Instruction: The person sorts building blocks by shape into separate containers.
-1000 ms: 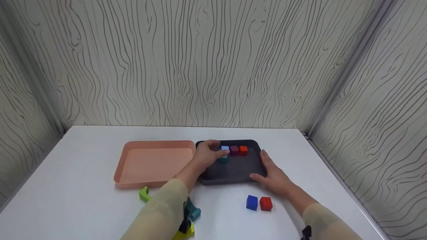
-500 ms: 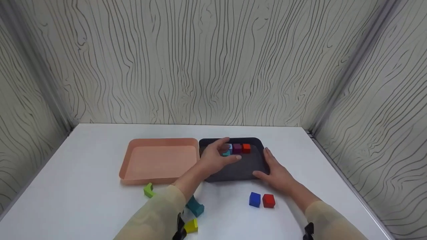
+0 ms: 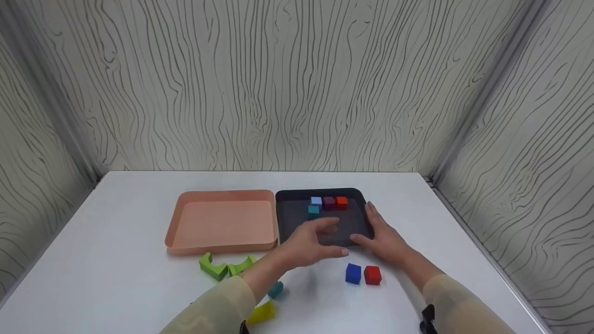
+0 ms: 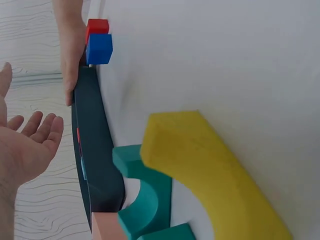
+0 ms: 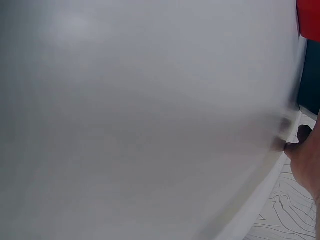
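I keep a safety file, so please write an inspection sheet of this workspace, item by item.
Surface: white table.
Job's things: dark tray holding light blue cube, purple cube, red cube and teal cube; blue cube and second red cube on the table before it.
Clutter: pink tray; green blocks, yellow block and teal block, curved.
Hands: left hand, open and empty, near the dark tray's front edge; right hand at its right edge.
Cables: nothing seen.
Surroundings: pale panels with dark wavy lines.

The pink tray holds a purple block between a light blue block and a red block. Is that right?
Not quite, the tray's colour is wrong. The head view shows the dark tray holding the purple block between the light blue block and the red block.
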Demonstrator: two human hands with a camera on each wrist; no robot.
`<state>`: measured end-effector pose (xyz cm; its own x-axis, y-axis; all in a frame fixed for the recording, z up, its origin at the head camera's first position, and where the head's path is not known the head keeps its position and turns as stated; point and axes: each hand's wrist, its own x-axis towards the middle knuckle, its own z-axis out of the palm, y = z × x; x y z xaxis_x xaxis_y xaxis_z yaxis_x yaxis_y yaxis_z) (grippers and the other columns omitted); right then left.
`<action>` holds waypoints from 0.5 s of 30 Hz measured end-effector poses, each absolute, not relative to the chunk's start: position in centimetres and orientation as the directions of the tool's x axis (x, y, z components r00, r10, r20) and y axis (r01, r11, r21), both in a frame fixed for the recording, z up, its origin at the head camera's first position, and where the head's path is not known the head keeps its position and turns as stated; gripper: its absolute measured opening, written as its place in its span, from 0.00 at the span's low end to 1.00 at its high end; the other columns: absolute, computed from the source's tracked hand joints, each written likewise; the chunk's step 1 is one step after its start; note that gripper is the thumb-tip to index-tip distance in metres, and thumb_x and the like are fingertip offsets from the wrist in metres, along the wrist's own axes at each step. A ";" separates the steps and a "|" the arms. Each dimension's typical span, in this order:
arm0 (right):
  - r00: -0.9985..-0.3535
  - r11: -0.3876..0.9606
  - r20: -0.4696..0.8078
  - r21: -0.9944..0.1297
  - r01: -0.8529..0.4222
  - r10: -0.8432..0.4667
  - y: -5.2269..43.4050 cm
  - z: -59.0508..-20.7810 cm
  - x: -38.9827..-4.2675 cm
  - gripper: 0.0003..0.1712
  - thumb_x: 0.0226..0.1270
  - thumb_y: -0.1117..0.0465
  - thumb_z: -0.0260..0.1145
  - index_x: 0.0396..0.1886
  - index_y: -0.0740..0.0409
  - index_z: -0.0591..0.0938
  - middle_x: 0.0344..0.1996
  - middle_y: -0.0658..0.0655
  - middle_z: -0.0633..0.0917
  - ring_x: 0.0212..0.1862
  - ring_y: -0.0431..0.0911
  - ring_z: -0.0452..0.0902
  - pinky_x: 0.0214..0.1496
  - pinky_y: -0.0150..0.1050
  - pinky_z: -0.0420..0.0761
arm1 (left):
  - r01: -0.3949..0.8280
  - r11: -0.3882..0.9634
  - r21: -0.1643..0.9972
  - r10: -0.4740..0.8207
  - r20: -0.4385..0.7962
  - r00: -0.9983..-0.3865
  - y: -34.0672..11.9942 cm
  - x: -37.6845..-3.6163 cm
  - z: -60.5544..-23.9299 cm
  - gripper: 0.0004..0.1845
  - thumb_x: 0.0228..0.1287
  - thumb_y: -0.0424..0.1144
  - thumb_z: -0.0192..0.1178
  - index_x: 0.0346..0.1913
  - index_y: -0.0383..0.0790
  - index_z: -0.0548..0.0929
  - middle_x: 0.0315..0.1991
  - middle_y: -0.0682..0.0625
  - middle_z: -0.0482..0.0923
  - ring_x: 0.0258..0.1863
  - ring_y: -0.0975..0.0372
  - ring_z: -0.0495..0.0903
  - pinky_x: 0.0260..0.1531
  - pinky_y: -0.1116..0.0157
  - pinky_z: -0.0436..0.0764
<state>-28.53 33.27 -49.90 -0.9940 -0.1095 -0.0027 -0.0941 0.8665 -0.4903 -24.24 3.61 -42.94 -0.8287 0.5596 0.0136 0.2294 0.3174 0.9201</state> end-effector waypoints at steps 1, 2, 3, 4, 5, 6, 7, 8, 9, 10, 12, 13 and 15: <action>-0.994 0.867 -0.002 -0.489 -0.094 -0.109 33.2 -49.9 -28.5 0.68 0.68 0.24 0.64 0.89 0.50 0.39 0.87 0.59 0.40 0.85 0.64 0.39 0.80 0.67 0.48 | 0.229 0.320 0.919 0.572 0.005 -0.820 3.7 -24.1 -43.1 0.41 0.64 0.54 0.77 0.78 0.55 0.73 0.70 0.56 0.78 0.72 0.58 0.75 0.66 0.52 0.79; -0.994 0.868 -0.001 -0.487 -0.095 -0.109 33.2 -49.8 -28.6 0.68 0.68 0.24 0.64 0.89 0.50 0.39 0.87 0.59 0.40 0.85 0.64 0.40 0.81 0.67 0.48 | 0.229 0.322 0.918 0.586 -0.003 -0.811 3.7 -24.0 -43.2 0.40 0.64 0.54 0.77 0.77 0.55 0.74 0.71 0.56 0.78 0.72 0.59 0.75 0.67 0.53 0.78; -0.994 0.870 0.003 -0.483 -0.100 -0.113 33.2 -49.8 -28.6 0.68 0.68 0.24 0.64 0.89 0.51 0.39 0.87 0.60 0.40 0.85 0.65 0.40 0.81 0.67 0.48 | 0.228 0.324 0.918 0.598 -0.013 -0.801 3.8 -23.8 -43.4 0.40 0.63 0.53 0.77 0.77 0.54 0.75 0.71 0.56 0.78 0.71 0.59 0.75 0.67 0.53 0.78; -0.994 0.871 0.005 -0.480 -0.101 -0.113 33.2 -49.8 -28.6 0.68 0.68 0.24 0.64 0.89 0.51 0.39 0.87 0.60 0.41 0.85 0.65 0.40 0.81 0.66 0.48 | 0.230 0.329 0.916 0.610 -0.020 -0.792 3.8 -23.8 -43.5 0.40 0.63 0.52 0.78 0.76 0.53 0.75 0.71 0.56 0.78 0.71 0.60 0.75 0.67 0.54 0.78; -0.993 0.872 0.007 -0.478 -0.104 -0.115 33.1 -49.8 -28.6 0.68 0.68 0.24 0.64 0.89 0.52 0.39 0.87 0.60 0.41 0.85 0.65 0.40 0.81 0.66 0.49 | 0.230 0.333 0.914 0.620 -0.029 -0.784 3.9 -23.8 -43.7 0.39 0.63 0.51 0.78 0.76 0.53 0.76 0.71 0.56 0.77 0.71 0.60 0.75 0.67 0.55 0.78; -0.993 0.874 0.009 -0.475 -0.106 -0.115 33.1 -49.8 -28.7 0.68 0.68 0.24 0.64 0.89 0.52 0.39 0.87 0.60 0.41 0.85 0.65 0.40 0.81 0.66 0.49 | 0.231 0.339 0.912 0.629 -0.037 -0.777 4.0 -23.7 -43.9 0.39 0.63 0.51 0.78 0.76 0.53 0.76 0.72 0.56 0.77 0.71 0.60 0.75 0.68 0.56 0.77; -0.993 0.874 0.010 -0.474 -0.109 -0.118 33.1 -49.8 -28.7 0.68 0.68 0.24 0.64 0.89 0.53 0.39 0.87 0.61 0.41 0.85 0.65 0.40 0.81 0.66 0.49 | 0.232 0.347 0.909 0.637 -0.046 -0.770 4.0 -23.7 -44.1 0.39 0.62 0.51 0.79 0.76 0.52 0.76 0.72 0.57 0.77 0.71 0.60 0.76 0.68 0.55 0.78; -0.993 0.874 0.010 -0.474 -0.110 -0.120 33.2 -49.8 -28.7 0.68 0.68 0.24 0.64 0.89 0.53 0.39 0.87 0.61 0.41 0.85 0.65 0.40 0.81 0.66 0.49 | 0.232 0.352 0.907 0.644 -0.055 -0.763 4.1 -23.6 -44.2 0.39 0.62 0.51 0.79 0.76 0.52 0.76 0.72 0.57 0.77 0.71 0.60 0.75 0.68 0.55 0.78; -0.993 0.874 0.011 -0.473 -0.111 -0.120 33.2 -49.8 -28.7 0.68 0.68 0.24 0.64 0.89 0.53 0.39 0.87 0.61 0.41 0.85 0.65 0.40 0.81 0.66 0.49 | 0.231 0.356 0.906 0.650 -0.062 -0.757 4.2 -23.6 -44.4 0.39 0.62 0.50 0.79 0.76 0.51 0.76 0.72 0.58 0.77 0.71 0.59 0.75 0.68 0.55 0.77; -0.993 0.874 0.010 -0.474 -0.110 -0.119 33.2 -49.8 -28.7 0.68 0.68 0.25 0.64 0.89 0.53 0.39 0.87 0.60 0.41 0.85 0.64 0.40 0.81 0.65 0.49 | 0.234 0.359 0.904 0.656 -0.066 -0.752 4.3 -23.6 -44.6 0.39 0.62 0.51 0.79 0.76 0.51 0.77 0.72 0.58 0.77 0.71 0.58 0.76 0.68 0.54 0.77; -0.993 0.873 0.010 -0.476 -0.111 -0.121 33.2 -49.7 -28.6 0.68 0.69 0.25 0.65 0.89 0.54 0.39 0.87 0.60 0.41 0.85 0.64 0.40 0.81 0.65 0.49 | 0.241 0.364 0.900 0.666 -0.071 -0.743 4.5 -23.4 -45.0 0.39 0.62 0.51 0.79 0.75 0.51 0.77 0.71 0.57 0.77 0.71 0.57 0.76 0.68 0.54 0.77; -0.992 0.872 0.010 -0.476 -0.112 -0.123 33.2 -49.7 -28.6 0.68 0.69 0.25 0.65 0.89 0.54 0.40 0.87 0.61 0.40 0.85 0.64 0.40 0.81 0.65 0.49 | 0.242 0.366 0.899 0.669 -0.073 -0.740 4.6 -23.4 -45.2 0.39 0.62 0.51 0.79 0.75 0.51 0.77 0.71 0.57 0.78 0.70 0.57 0.76 0.68 0.54 0.77; -0.993 0.874 0.010 -0.473 -0.112 -0.122 33.2 -49.7 -28.5 0.68 0.69 0.25 0.64 0.89 0.55 0.40 0.87 0.61 0.41 0.85 0.64 0.40 0.81 0.65 0.49 | 0.243 0.362 0.900 0.674 -0.073 -0.735 4.9 -23.3 -45.6 0.39 0.62 0.50 0.79 0.74 0.50 0.78 0.70 0.55 0.79 0.69 0.57 0.77 0.68 0.54 0.77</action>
